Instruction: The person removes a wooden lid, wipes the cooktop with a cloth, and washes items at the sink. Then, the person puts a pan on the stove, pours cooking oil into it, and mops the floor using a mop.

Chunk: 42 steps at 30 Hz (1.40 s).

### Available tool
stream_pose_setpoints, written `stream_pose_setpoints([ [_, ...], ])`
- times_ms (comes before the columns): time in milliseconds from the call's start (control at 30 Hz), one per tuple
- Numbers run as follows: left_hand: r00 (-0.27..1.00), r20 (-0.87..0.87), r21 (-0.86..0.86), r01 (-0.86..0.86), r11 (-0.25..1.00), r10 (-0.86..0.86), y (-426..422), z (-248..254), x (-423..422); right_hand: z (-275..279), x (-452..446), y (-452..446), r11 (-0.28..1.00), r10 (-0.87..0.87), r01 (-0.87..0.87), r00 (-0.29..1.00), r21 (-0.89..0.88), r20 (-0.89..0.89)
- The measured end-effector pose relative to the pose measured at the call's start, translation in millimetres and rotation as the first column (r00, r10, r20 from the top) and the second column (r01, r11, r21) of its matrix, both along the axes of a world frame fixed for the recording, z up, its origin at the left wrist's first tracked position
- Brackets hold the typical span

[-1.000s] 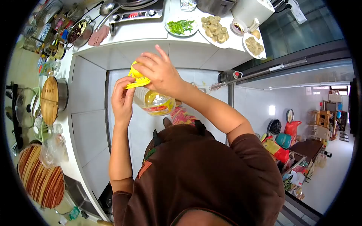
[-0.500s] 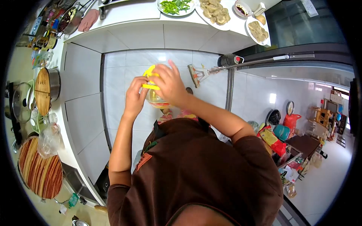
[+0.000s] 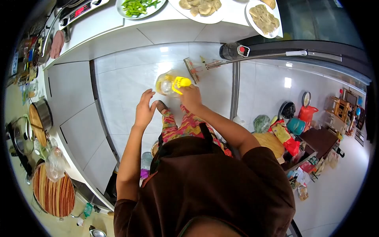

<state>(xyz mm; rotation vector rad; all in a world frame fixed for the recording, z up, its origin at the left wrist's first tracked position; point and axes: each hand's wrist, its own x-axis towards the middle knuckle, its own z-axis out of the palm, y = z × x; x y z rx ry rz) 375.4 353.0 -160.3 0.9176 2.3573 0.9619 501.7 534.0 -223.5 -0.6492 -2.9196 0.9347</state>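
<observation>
A clear plastic oil jug with a little yellow liquid is tilted over on its side in front of me, above the tiled floor. Its yellow cap points right, towards my right hand, which is closed at the yellow handle. The fingertips are partly hidden behind the cap and handle. My left hand hangs to the left, just below the jug and apart from it. Nothing is in it, and its thumb and fingers are spread.
Plates of sliced green peppers and dumplings stand on the counter ahead, another dumpling plate at its right end. A squeeze mop lies by a dark bottle. A pot and striped round board are left.
My left hand has come off the jug's top and moved down. My right hand has shifted right with the jug, which has gone from roughly upright to tilted. The view has also shifted.
</observation>
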Motion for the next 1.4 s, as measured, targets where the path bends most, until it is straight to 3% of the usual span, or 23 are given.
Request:
stream_pose_setpoints([
  [67,0.997,0.076,-0.057,-0.030,0.998,0.034,-10.5,-21.4,3.4,-30.5,21.3,26.6,0.994,-0.081,0.090,0.989,-0.061,0.127],
  [167,0.994,0.098,-0.168,-0.025,0.986,0.042,-31.9,-52.6,14.7,-84.2,58.2,60.3,0.967,-0.238,0.255,0.917,-0.012,0.320],
  [233,0.985,0.150,-0.250,-0.048,0.967,0.088,-39.7,-66.8,24.1,-121.8,80.4,83.9,0.926,-0.322,0.376,0.745,0.030,0.584],
  [300,0.971,0.201,-0.327,-0.062,0.943,0.133,-43.4,-73.8,34.1,-155.3,105.6,107.4,0.893,-0.329,0.450,0.626,0.017,0.707],
  [500,0.939,0.291,-0.427,-0.043,0.903,0.183,-36.4,-103.6,56.1,-226.4,154.8,169.6,0.840,-0.458,0.499,0.440,0.214,0.772],
  [600,0.929,0.317,-0.413,-0.048,0.910,0.193,-36.6,-124.3,66.4,-270.7,187.4,203.8,0.827,-0.515,0.482,0.437,0.291,0.738],
  [733,0.918,0.337,-0.424,-0.052,0.904,0.211,-32.7,-140.2,76.5,-282.2,198.0,240.8,0.849,-0.528,0.268,0.449,0.455,0.721],
  [900,0.919,0.341,-0.430,-0.035,0.902,0.198,-44.5,-157.8,91.2,-306.8,201.3,263.1,0.853,-0.481,0.097,0.528,0.513,0.700],
  [933,0.918,0.342,-0.439,-0.032,0.898,0.200,-47.1,-160.4,93.3,-317.3,202.7,266.0,0.874,-0.466,0.127,0.495,0.469,0.734],
  [1033,0.925,0.325,-0.463,-0.026,0.886,0.197,-52.5,-165.4,100.7,-341.9,208.6,263.0,0.915,-0.400,0.199,0.556,0.351,0.728],
  [1133,0.919,0.326,-0.471,-0.045,0.881,0.222,-52.2,-168.5,105.3,-351.1,210.9,248.1,0.884,-0.416,0.433,0.562,0.174,0.715],
  [1233,0.907,0.353,-0.472,-0.041,0.881,0.231,-51.4,-160.2,106.4,-369.6,233.9,243.4,0.865,-0.355,0.499,0.680,-0.050,0.641],
  [1333,0.915,0.330,-0.406,-0.083,0.910,0.230,-53.5,-158.3,105.6,-314.4,212.8,245.0,0.864,-0.399,0.502,0.623,0.047,0.673],
  [1400,0.931,0.295,-0.380,-0.094,0.920,0.216,-53.7,-154.5,101.9,-288.5,207.1,265.2,0.732,-0.575,0.681,0.627,-0.011,0.525],
])
